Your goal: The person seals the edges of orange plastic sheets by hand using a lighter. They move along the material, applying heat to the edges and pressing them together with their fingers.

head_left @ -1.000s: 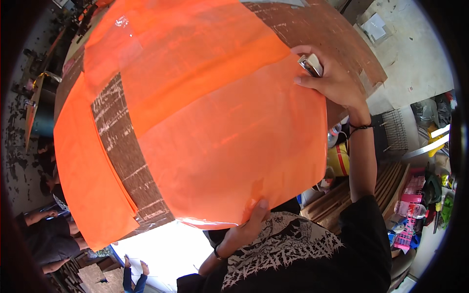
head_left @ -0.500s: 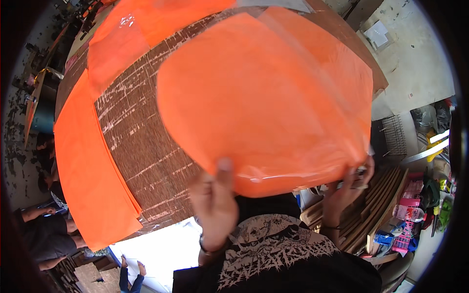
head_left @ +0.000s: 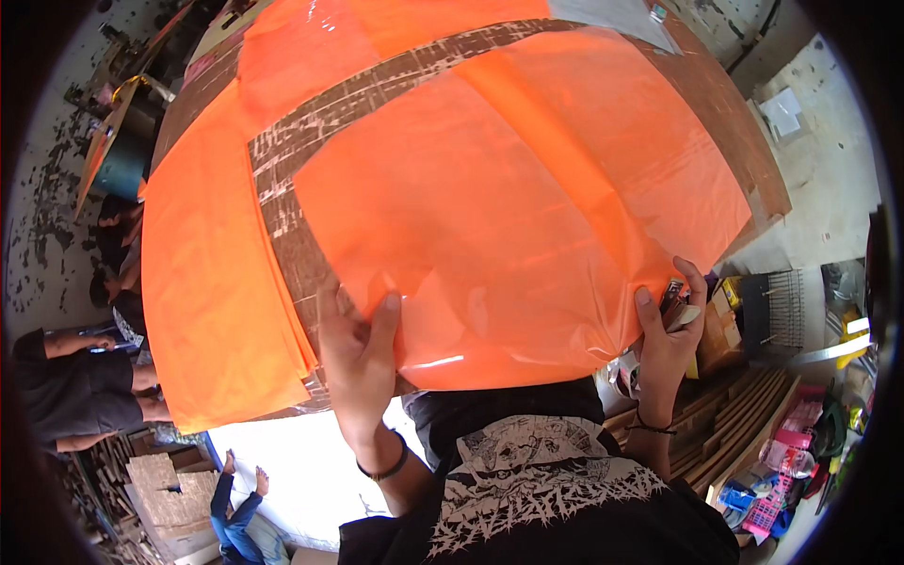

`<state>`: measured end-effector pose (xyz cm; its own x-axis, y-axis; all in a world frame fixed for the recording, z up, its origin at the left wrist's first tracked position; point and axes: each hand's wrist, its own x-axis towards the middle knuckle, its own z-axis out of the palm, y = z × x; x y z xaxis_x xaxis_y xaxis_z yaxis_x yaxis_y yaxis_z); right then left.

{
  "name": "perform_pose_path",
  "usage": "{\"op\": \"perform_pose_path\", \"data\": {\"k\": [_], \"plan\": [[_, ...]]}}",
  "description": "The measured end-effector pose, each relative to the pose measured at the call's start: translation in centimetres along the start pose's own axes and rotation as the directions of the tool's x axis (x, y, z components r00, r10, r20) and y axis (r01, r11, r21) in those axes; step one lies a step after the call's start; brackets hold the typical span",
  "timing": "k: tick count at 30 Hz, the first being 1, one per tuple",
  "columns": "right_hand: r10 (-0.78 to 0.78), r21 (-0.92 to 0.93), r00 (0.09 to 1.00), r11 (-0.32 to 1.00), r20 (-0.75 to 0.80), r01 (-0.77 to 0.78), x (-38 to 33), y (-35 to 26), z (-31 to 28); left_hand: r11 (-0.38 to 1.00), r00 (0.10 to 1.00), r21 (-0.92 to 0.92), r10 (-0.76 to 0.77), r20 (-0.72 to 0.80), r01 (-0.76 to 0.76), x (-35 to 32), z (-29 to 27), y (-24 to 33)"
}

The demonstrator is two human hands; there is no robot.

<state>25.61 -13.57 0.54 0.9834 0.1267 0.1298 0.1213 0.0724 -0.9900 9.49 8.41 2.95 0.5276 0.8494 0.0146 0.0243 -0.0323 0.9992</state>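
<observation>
A large orange sheet [head_left: 452, 217], glossy as if faced with clear plastic, spreads over the worn brown table [head_left: 282, 202] in front of me. A brighter orange strip runs slantwise across it. My left hand [head_left: 361, 339] pinches its near left edge between thumb and fingers. At the near right corner, my right hand [head_left: 670, 330] grips the sheet, with creases running out from the thumb. A small metal tool [head_left: 672, 294] is tucked in the right hand too; its kind is unclear. Left of the sheet lies a stack of orange cloth pieces [head_left: 221, 273].
More orange pieces [head_left: 377, 38] and a grey piece [head_left: 612, 19] lie along the table's far side. Wooden strips [head_left: 730, 424] and a pink basket [head_left: 770, 508] stand at the lower right. Other people [head_left: 80, 377] are at the left, beyond the stack.
The sheet has come down flatter over the table, and its near edge is spread between my hands. The view has shifted, so the table and stack appear farther right.
</observation>
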Motion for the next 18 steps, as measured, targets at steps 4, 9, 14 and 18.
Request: {"op": "perform_pose_path", "data": {"k": [4,9,14,18], "plan": [[0.162,-0.055,0.983,0.986,0.081,-0.158,-1.1,-1.6,0.6,0.994,0.995,0.051,0.095,-0.026,-0.094,2.3,-0.8,-0.5],[0.199,-0.117,0.973,0.976,0.116,-0.186,-2.7,-1.0,-0.4,0.993,0.995,-0.1,-0.066,-0.078,0.058,-2.3,-1.9,1.2],[0.078,-0.04,0.987,0.997,0.14,-0.073,-4.8,0.8,-1.4,0.953,0.986,-0.28,-0.14,-0.086,0.111,-10.0,-2.4,-1.4],[0.224,0.146,0.927,0.95,0.302,-0.277,-8.3,2.3,-3.3,0.822,0.983,-0.556,-0.176,-0.046,0.121,-13.2,-0.7,-4.0]]}}
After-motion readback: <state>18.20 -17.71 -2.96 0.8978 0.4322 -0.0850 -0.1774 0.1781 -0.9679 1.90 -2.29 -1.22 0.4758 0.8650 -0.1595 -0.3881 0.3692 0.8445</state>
